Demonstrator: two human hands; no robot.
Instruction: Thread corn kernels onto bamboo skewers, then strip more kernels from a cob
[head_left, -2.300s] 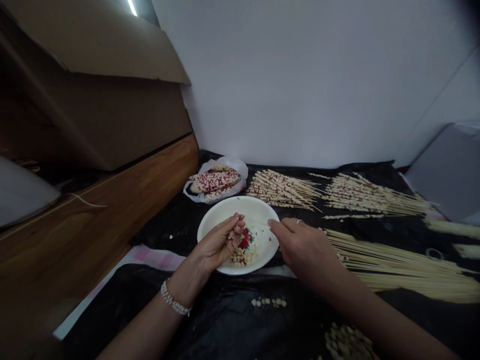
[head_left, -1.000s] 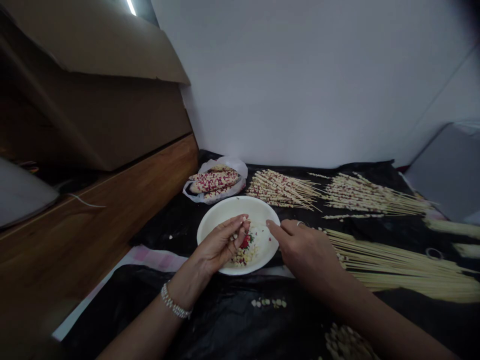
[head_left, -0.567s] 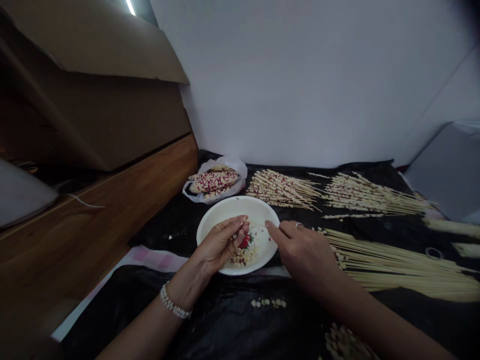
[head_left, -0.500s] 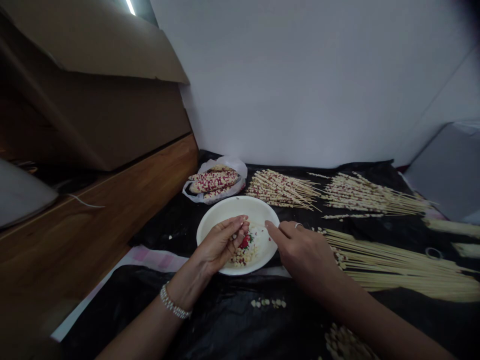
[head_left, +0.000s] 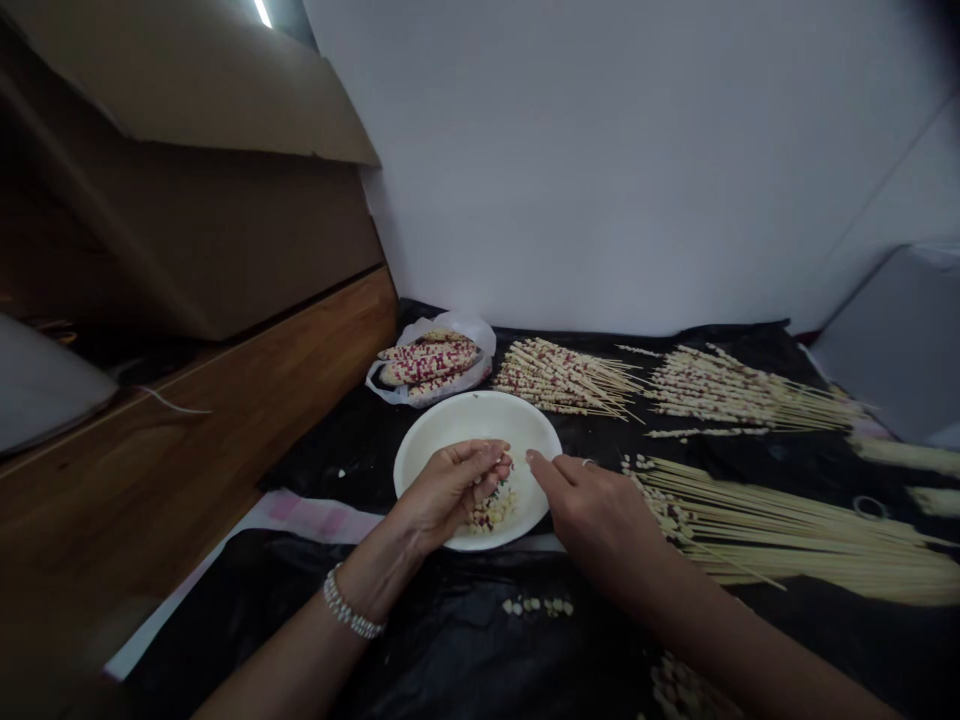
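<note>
Over the white bowl [head_left: 420, 440], my left hand [head_left: 457, 490] pinches what looks like a corn kernel [head_left: 506, 455] between thumb and fingers. My right hand [head_left: 600, 505] is closed around a thin bamboo skewer [head_left: 739, 565]; its rear end sticks out below the wrist, and the tip points toward the left fingertips. A small gap separates the two hands. Loose corn kernels [head_left: 491, 515], pale with some dark red, lie in the bowl beneath my left hand, which partly hides them.
Speckled corn cobs [head_left: 435, 360] fill a clear plastic bag behind the bowl. Skewers threaded with kernels [head_left: 559, 375] lie in two piles at the back. Bare skewers [head_left: 810, 520] spread out at the right. A few kernels [head_left: 536, 606] rest on the black sheet in front. Cardboard box [head_left: 225, 230] stands left.
My left fingertips have shifted slightly right, nearer my right hand. The right hand has tilted a little, and the skewer's rear end now shows below its wrist.
</note>
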